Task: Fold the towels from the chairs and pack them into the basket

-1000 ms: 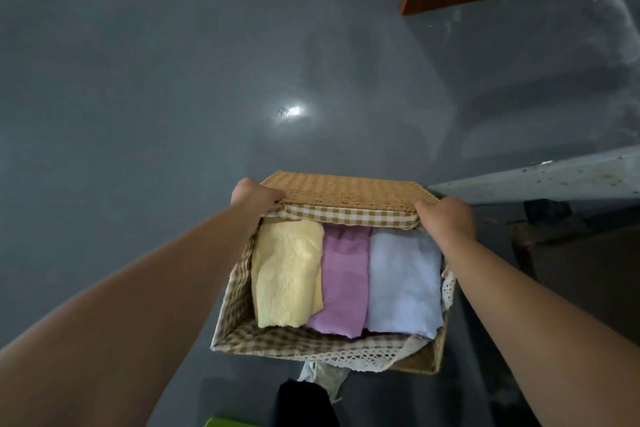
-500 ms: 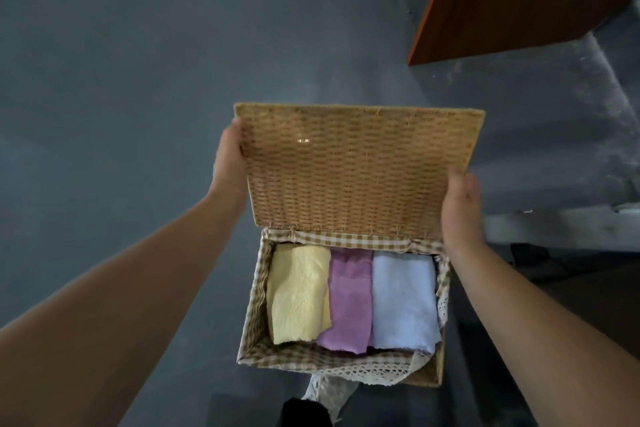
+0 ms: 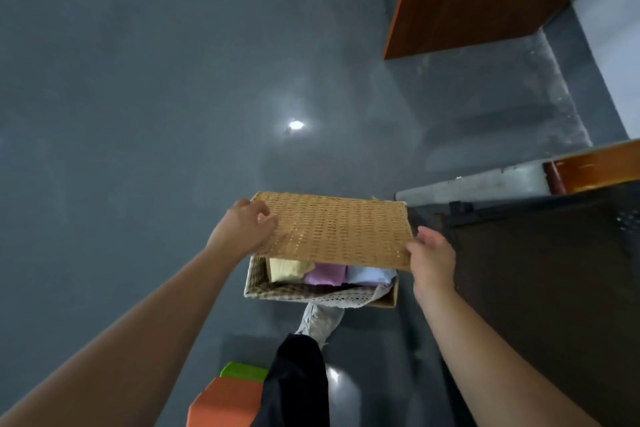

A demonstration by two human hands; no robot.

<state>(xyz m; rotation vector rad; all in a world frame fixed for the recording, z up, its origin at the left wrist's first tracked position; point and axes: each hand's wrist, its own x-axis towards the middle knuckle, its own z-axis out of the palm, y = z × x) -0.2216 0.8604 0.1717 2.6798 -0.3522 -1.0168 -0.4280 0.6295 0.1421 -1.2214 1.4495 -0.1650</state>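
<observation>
Towels (image 3: 325, 276), yellow, purple and blue, lie packed in the basket (image 3: 294, 293) as left grip (image 3: 242, 229) and right grip (image 3: 433, 260) clasp the lid (image 3: 336, 229) by its sides, apparently to shut it.

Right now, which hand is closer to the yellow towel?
Left. The left hand grips the lid's left edge above the yellow towel; the right hand holds the opposite corner.

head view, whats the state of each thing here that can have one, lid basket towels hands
lid, partly closed, slanted over the basket, gap at the near side
basket, not shut, three towels inside
yellow towel, folded, in the basket, left
purple towel, folded, in the basket, middle
light blue towel, folded, in the basket, right
left hand, grips the lid's left edge
right hand, grips the lid's right near corner
</observation>
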